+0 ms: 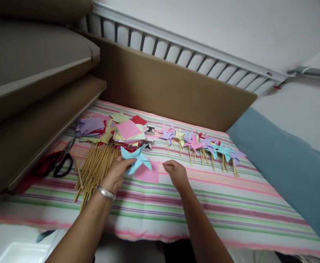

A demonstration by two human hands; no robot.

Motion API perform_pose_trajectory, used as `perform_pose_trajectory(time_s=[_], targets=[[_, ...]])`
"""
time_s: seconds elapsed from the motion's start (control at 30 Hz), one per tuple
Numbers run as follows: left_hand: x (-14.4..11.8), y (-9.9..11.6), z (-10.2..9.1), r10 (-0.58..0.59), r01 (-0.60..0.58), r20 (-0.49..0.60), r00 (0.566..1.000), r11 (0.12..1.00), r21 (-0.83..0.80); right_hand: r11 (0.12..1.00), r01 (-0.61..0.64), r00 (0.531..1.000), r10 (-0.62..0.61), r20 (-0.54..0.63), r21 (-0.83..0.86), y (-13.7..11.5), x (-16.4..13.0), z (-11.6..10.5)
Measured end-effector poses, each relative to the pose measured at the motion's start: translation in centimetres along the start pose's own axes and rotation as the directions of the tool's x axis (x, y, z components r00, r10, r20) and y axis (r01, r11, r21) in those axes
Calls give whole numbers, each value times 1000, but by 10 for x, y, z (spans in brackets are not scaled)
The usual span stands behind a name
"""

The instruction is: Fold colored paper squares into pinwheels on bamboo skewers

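while left hand (117,174) pinches blue pinwheel (136,158), right hand (176,172) curls loosely.

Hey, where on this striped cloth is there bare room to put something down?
The widest bare stretch of the striped cloth lies along its near edge, right of the right hand and below the row of finished pinwheels. It is crowded on the left: bamboo sticks, paper squares and scissors, with the left hand holding a blue pinwheel.

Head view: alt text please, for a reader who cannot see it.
A left hand holds a blue pinwheel over a striped cloth; the right hand is closed beside a pink square. Sticks, paper stacks, scissors and finished pinwheels lie around.
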State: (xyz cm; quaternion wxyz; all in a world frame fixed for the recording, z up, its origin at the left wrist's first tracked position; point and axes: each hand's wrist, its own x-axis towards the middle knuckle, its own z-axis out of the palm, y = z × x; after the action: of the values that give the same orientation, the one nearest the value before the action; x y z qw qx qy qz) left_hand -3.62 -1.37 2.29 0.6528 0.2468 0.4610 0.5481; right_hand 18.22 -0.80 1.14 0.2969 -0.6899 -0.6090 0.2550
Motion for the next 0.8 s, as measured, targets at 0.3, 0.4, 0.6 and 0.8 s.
perform_pose_trajectory(time_s=[0.3, 0.4, 0.6, 0.8], targets=[[7, -10, 16, 29, -26, -92, 995, 999, 34, 853, 121, 988, -153, 21, 507, -53, -16, -2], [11, -14, 23, 30, -27, -112, 993, 999, 26, 867, 215, 973, -232, -18, 449, -48, -11, -3], [18, -31, 41, 37, -36, -27, 999, 999, 20, 871, 239, 959, -280, 34, 428, -37, -5, -4], [12, -39, 53, 30, -29, 89, 996, 1000, -6, 894, 198, 968, -243, 65, 402, -30, -1, -2]])
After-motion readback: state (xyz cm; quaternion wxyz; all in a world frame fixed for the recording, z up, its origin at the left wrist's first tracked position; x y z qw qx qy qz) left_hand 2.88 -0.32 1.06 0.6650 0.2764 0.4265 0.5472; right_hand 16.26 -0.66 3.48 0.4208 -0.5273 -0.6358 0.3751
